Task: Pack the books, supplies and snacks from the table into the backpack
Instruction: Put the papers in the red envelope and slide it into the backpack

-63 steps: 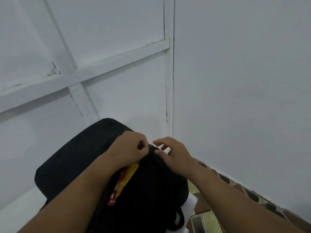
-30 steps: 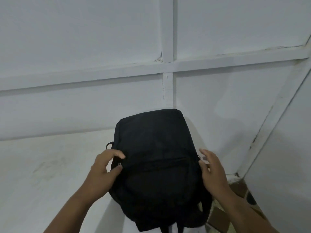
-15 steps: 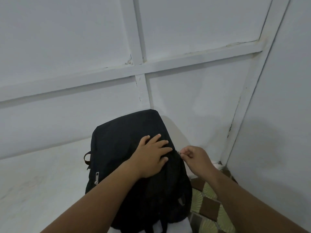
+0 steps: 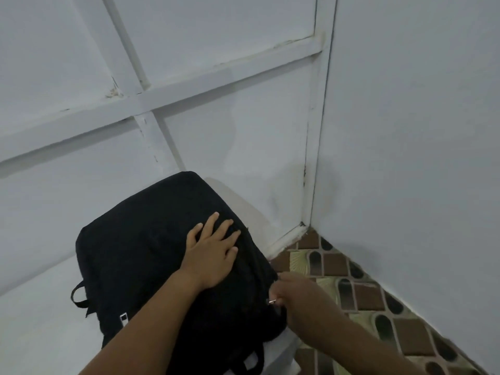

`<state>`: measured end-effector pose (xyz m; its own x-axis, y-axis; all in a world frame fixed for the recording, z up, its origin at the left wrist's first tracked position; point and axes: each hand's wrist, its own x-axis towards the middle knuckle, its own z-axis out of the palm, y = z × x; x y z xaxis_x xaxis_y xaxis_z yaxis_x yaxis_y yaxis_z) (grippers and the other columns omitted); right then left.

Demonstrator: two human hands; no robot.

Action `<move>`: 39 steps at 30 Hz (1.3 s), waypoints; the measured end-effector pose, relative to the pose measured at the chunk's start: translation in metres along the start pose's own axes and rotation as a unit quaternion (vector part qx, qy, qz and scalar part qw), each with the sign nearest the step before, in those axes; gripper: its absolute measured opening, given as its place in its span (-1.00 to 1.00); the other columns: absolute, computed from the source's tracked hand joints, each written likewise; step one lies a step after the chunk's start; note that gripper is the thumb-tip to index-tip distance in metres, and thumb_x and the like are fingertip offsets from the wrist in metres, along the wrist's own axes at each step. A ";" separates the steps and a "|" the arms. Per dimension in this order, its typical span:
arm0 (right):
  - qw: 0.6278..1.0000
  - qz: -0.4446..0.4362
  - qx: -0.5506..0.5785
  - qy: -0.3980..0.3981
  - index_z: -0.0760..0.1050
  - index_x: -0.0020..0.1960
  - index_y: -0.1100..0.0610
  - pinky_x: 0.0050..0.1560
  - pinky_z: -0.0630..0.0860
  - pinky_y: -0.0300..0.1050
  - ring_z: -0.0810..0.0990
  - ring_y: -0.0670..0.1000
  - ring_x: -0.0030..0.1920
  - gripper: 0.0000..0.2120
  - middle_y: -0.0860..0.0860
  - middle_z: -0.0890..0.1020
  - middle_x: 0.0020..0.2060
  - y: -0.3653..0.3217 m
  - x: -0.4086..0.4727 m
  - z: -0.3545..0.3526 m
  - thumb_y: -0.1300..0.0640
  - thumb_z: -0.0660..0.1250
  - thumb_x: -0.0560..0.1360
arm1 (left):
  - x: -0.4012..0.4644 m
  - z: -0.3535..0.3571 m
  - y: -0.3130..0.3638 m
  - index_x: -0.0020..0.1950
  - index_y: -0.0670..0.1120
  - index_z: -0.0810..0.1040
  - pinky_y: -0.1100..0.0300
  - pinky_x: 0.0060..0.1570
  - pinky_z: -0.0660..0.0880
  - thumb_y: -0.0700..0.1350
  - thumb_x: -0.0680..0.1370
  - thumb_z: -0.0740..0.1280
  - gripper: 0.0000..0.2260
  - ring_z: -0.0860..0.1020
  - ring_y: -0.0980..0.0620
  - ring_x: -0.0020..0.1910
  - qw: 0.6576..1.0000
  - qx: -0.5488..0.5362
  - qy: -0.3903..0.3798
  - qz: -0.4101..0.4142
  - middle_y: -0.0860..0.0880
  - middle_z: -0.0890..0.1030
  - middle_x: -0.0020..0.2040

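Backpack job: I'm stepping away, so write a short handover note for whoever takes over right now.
Left hand: open, pressed flat on the black backpack.
Right hand: pinching a metal zipper pull at the bag's right side.
The backpack lies on the white table in the corner.
Done: no books, supplies or snacks show on the visible table; presumably packed.
Left: finish the zip; how far it has run cannot be told.

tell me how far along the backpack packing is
Done: no books, supplies or snacks show on the white table. In hand: left hand flat on the black fabric backpack, right hand pinching a metal zipper pull. Left: finishing that zip.
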<state>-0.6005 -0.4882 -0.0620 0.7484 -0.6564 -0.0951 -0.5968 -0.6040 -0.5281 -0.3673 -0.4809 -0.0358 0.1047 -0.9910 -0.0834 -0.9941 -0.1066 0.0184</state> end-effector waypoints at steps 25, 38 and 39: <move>0.980 0.095 0.141 0.100 0.63 0.23 -0.08 0.15 0.42 -0.46 0.52 -0.32 0.12 -0.47 -0.23 0.61 0.07 -0.090 -0.054 0.049 0.43 0.13 0.57 | -0.145 0.022 0.013 -0.23 0.01 0.68 0.39 -0.28 0.48 -0.09 0.49 0.48 -0.91 0.57 0.20 -0.25 0.917 -0.389 0.054 0.065 0.10 0.61 -0.32; 0.978 -0.072 0.032 0.192 0.62 -0.16 0.08 -0.14 0.41 -0.42 0.45 -0.18 -0.13 -0.85 -0.08 0.44 -0.16 -0.035 -0.017 0.040 0.31 0.41 0.46 | -0.220 0.008 -0.010 -0.31 0.01 0.38 0.09 -0.28 0.40 -0.08 0.47 0.27 -0.83 0.36 0.11 -0.20 0.958 -0.219 0.169 0.079 0.15 0.41 -0.31; 0.977 -0.075 0.037 0.198 0.61 -0.16 0.08 -0.12 0.40 -0.44 0.45 -0.19 -0.12 -0.83 -0.08 0.45 -0.16 -0.030 -0.018 0.043 0.33 0.41 0.46 | -0.231 0.006 -0.015 -0.31 0.01 0.38 0.11 -0.28 0.40 -0.09 0.48 0.27 -0.83 0.36 0.11 -0.21 0.956 -0.215 0.182 0.079 0.16 0.40 -0.30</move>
<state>-0.5835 -0.4392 -0.0810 0.6464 -0.6955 0.3138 -0.4556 -0.6817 -0.5725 -0.3768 -0.2500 -0.0231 0.0334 -0.9518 0.3048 -0.9036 0.1016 0.4161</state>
